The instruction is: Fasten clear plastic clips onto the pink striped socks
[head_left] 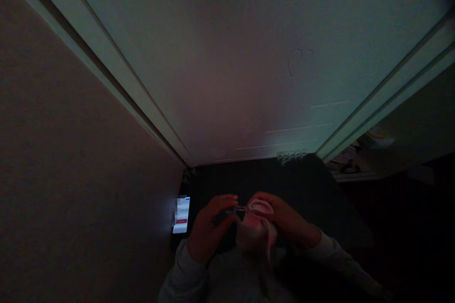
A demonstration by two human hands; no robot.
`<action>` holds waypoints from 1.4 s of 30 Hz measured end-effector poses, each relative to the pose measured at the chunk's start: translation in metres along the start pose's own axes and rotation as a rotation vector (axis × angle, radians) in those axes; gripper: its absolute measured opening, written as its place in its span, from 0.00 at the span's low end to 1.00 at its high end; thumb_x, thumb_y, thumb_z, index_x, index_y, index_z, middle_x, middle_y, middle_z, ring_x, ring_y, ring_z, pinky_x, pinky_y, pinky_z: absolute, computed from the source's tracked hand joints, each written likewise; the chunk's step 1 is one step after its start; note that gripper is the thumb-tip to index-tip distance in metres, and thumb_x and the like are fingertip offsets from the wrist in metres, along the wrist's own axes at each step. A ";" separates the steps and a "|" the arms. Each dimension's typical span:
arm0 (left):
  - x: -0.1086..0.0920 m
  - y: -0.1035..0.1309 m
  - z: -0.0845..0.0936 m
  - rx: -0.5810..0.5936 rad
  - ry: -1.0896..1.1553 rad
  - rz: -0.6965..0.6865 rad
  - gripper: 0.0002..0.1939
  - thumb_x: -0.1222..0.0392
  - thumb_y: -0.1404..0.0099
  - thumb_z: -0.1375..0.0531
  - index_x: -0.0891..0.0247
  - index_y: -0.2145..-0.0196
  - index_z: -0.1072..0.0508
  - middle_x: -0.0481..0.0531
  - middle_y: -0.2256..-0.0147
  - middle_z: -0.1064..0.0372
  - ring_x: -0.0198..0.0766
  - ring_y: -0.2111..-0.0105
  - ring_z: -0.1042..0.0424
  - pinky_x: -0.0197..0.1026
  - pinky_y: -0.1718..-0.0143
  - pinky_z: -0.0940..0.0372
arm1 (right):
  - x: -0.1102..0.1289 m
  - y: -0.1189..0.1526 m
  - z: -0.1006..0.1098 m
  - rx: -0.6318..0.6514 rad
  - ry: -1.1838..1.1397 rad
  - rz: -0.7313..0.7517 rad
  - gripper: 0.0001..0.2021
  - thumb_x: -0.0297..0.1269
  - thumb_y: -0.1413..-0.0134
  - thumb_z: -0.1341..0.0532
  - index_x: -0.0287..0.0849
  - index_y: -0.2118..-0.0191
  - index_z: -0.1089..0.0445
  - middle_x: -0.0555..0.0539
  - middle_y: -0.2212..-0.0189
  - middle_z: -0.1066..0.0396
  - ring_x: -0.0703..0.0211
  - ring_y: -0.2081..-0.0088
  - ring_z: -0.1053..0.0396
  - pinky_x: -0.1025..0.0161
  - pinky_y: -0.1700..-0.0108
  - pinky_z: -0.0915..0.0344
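In dim light, a small pink item [251,234], soft-looking and with a hanging strap, sits between my two hands near the bottom centre. My right hand [279,215] is closed on its upper part, where a pale pink oval piece shows. From the left, my left hand [211,225] reaches in with thumb and fingertips bent around a thin, shiny piece [240,209] at the item's edge. What that thin piece is cannot be made out.
A lit phone [181,215] lies on the dark surface [227,180] by the left wall. A pale panel with embossed shapes [231,80] rises ahead. Shelved items [350,158], poorly lit, show at the right.
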State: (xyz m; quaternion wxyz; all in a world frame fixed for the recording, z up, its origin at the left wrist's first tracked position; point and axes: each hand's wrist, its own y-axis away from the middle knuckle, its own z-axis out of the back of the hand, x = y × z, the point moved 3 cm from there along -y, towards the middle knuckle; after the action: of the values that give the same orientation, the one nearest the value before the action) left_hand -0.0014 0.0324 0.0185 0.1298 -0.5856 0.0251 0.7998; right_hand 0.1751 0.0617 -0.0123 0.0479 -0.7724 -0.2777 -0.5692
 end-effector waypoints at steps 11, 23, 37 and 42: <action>0.011 -0.002 -0.003 -0.075 0.126 0.310 0.17 0.51 0.38 0.45 0.62 0.54 0.32 0.50 0.70 0.30 0.38 0.69 0.32 0.39 0.66 0.39 | -0.013 0.001 0.005 -0.183 0.286 0.024 0.08 0.38 0.59 0.37 0.42 0.78 0.36 0.55 0.80 0.36 0.64 0.77 0.38 0.68 0.76 0.41; 0.006 -0.001 -0.009 0.072 0.235 0.293 0.16 0.57 0.40 0.42 0.61 0.54 0.30 0.53 0.56 0.28 0.44 0.56 0.31 0.42 0.54 0.38 | 0.002 0.006 0.003 -0.158 0.460 0.222 0.06 0.36 0.50 0.40 0.43 0.66 0.30 0.49 0.69 0.28 0.58 0.67 0.31 0.64 0.65 0.37; 0.012 0.004 -0.004 0.134 0.335 0.378 0.19 0.59 0.43 0.39 0.60 0.53 0.33 0.54 0.58 0.28 0.43 0.57 0.31 0.43 0.55 0.38 | -0.006 0.002 0.005 -0.013 0.382 0.093 0.04 0.28 0.55 0.39 0.41 0.70 0.28 0.52 0.75 0.29 0.60 0.71 0.33 0.65 0.68 0.38; 0.014 0.001 -0.003 0.111 0.359 0.383 0.16 0.54 0.43 0.38 0.60 0.58 0.31 0.51 0.62 0.29 0.40 0.61 0.31 0.39 0.61 0.38 | -0.004 0.003 0.002 -0.041 0.428 0.124 0.05 0.31 0.54 0.39 0.42 0.68 0.29 0.51 0.72 0.30 0.59 0.69 0.32 0.64 0.68 0.36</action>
State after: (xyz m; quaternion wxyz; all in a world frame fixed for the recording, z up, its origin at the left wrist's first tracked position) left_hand -0.0027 0.0332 0.0039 0.0016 -0.6945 0.2019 0.6906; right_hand 0.1778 0.0583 -0.0160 0.1248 -0.6504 -0.2016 -0.7217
